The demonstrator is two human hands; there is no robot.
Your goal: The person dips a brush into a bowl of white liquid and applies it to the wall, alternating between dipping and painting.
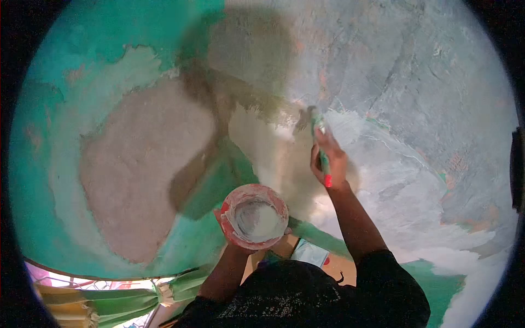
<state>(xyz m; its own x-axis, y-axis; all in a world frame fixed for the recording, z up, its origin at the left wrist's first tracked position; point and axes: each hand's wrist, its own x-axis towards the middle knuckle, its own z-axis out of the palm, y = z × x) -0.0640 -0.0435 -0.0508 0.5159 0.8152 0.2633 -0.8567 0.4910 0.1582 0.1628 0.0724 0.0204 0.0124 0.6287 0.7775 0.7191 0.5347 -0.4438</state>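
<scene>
Tool: a slim, long-handled hand tool with a greenish body and a bright red butt end [323, 147], slightly blurred; its narrow tip points up at the wall, and whether it touches cannot be told.
Right hand: the right hand [333, 162] is closed around the tool's handle, fingers curled, red end showing below the palm.
Bowl: a round red plastic bowl [229, 235], its rim and inner sides smeared with pale, dried-looking residue, held in front of the wall, below and left of the tool.
Bowl contents: smooth whitish-grey paste [268, 221] over the bottom.
Left hand: the left hand [237, 251] cups the bowl from beneath, digits spread to either side; the palm is hidden.
Wall: a green-painted wall [109, 27] with grey-brown patches and whitish smears on the right.
</scene>
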